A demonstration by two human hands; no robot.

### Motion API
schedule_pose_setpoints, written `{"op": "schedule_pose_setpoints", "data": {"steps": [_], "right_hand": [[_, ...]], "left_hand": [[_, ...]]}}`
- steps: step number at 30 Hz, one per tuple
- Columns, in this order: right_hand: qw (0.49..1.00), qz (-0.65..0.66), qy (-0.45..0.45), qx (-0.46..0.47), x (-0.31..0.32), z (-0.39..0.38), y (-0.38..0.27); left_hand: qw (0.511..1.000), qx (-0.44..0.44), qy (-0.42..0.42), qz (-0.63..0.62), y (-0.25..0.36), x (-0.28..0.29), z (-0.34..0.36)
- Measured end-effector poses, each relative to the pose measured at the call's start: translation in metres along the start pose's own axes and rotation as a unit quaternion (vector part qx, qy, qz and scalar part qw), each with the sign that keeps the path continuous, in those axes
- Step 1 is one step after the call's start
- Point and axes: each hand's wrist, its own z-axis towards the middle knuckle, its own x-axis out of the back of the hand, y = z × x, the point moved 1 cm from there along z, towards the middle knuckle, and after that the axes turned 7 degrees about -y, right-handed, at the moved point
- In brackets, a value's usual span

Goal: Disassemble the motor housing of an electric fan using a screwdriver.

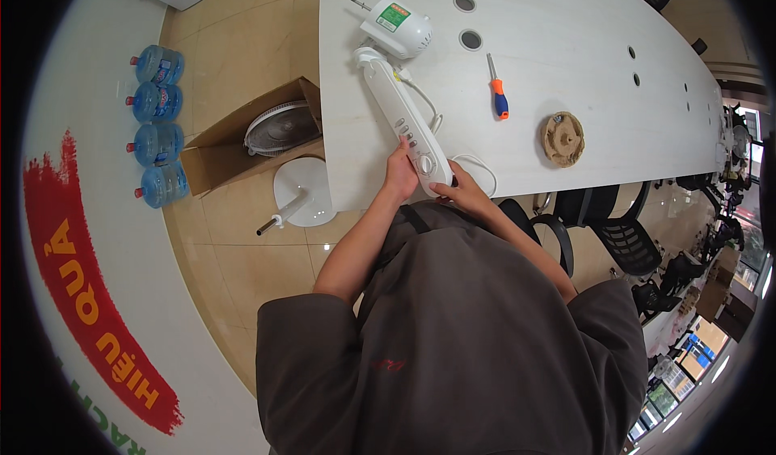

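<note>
A white electric fan body lies across the near left of the table, its long control column [394,103] slanting toward me. At its far end sits the rounded motor housing [415,36] with a bare metal shaft pointing left. My left hand [401,172] is closed around the column's left side, thumb beside the buttons; its other fingers are mostly hidden. At the near end, by the round dial, my right hand [467,193] grips the column's right side. A white power cord [483,164] curls beside it. Farther right lies a screwdriver [499,98] with an orange and blue handle.
A round brown moulded pulp piece [563,140] sits on the white table [517,18]. Left of the table, an open cardboard box [214,154] holds a fan grille [281,128]. Near it is a white round base with a pole [311,192]. Black chairs [618,241] stand at right.
</note>
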Motion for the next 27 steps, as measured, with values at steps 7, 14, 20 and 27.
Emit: {"op": "schedule_pose_setpoints", "data": {"steps": [7, 14, 20, 27], "right_hand": [[0.999, 0.048, 0.007, -0.023, 0.014, 0.005, 0.009], [0.986, -0.145, 0.073, 0.043, 0.032, 0.022, 0.043], [0.957, -0.273, 0.092, 0.046, 0.022, 0.014, 0.023], [0.951, -0.287, 0.096, 0.062, 0.022, 0.008, 0.028]], "left_hand": [[0.992, 0.026, 0.056, 0.108, -0.003, 0.009, 0.005], [0.848, -0.059, 0.172, 0.498, 0.005, -0.005, -0.004], [0.828, -0.163, 0.145, 0.517, 0.011, 0.02, -0.013], [0.829, -0.093, 0.092, 0.544, -0.002, 0.032, -0.023]]}}
